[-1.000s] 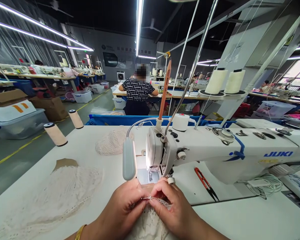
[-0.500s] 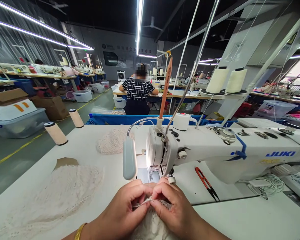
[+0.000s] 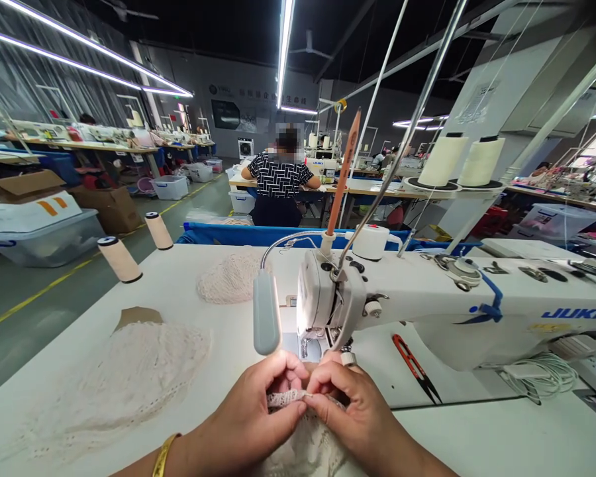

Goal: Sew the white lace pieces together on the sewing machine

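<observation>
1. Head view: I am holding a cream lace fabric (image 3: 305,445) with both hands, just in front of the JUKI sewing machine (image 3: 442,295).
2. My left hand (image 3: 248,416) is curling its fingers (image 3: 289,420) around the openwork edge, the thumb lying across the front; a gold bracelet (image 3: 164,456) is circling that wrist.
3. My right hand (image 3: 360,416) is pinching the same edge between thumb and forefinger, the two thumb tips almost meeting.
4. The rest of the fabric is bunching in folds below, between my wrists; I cannot tell how much is touching the counter (image 3: 457,437).
5. Just beyond my knuckles, a grey lamp (image 3: 267,315) is lighting the needle end of the machine.
6. Red-handled thread snips (image 3: 417,370) are lying right of my right hand, black blades pointing towards me.
7. On the left, a pale lace piece (image 3: 122,381) is spreading over the counter, with brown card (image 3: 138,316) showing at its far end; a lace bundle (image 3: 230,278) is resting farther back.
8. Two peach thread spools are standing near the left edge, one nearer (image 3: 120,260), one farther (image 3: 159,232).
9. An orange pencil (image 3: 344,173) is rising, slightly tilted, from the machine head.
10. Ahead, a co-worker (image 3: 279,177) is sitting, back towards me.
</observation>
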A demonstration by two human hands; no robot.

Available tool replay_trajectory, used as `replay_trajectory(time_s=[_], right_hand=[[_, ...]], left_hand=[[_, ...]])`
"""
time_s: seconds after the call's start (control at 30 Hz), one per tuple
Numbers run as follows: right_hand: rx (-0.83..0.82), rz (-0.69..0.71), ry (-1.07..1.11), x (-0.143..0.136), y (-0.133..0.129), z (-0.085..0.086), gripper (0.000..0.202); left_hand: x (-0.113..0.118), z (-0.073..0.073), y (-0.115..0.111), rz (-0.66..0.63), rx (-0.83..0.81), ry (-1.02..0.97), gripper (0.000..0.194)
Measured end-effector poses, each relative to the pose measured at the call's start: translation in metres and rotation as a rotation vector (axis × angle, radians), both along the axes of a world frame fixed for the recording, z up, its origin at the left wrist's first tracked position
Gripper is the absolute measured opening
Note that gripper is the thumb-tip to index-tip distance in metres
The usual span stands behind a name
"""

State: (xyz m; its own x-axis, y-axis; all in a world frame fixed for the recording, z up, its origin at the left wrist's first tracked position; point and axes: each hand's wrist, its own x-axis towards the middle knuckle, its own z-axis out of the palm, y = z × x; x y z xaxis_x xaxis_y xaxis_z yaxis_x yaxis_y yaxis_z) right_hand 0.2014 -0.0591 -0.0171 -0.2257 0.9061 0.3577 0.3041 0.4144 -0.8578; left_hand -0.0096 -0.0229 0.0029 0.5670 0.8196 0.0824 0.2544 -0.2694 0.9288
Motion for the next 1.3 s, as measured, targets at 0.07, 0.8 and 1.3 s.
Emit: replay_trajectory(time_s=[0.07, 0.8, 1.3], right_hand=[[-0.023, 0.008, 0.021, 0.000, 0.000, 0.000, 0.008], [0.502, -0.027, -0.221, 0.001, 0.001, -0.004, 0.024], [-0.215, -0.035, -0.320, 0.000, -0.009, 0.033, 0.015]], left_hand=[[0.000, 0.002, 0.000, -0.024, -0.013, -0.006, 0.016], [-0.012, -0.024, 0.000, 0.052, 0.705, -0.052, 0.027], [0.005, 0.012, -0.010, -0.166, 0.120, 0.254, 0.032]])
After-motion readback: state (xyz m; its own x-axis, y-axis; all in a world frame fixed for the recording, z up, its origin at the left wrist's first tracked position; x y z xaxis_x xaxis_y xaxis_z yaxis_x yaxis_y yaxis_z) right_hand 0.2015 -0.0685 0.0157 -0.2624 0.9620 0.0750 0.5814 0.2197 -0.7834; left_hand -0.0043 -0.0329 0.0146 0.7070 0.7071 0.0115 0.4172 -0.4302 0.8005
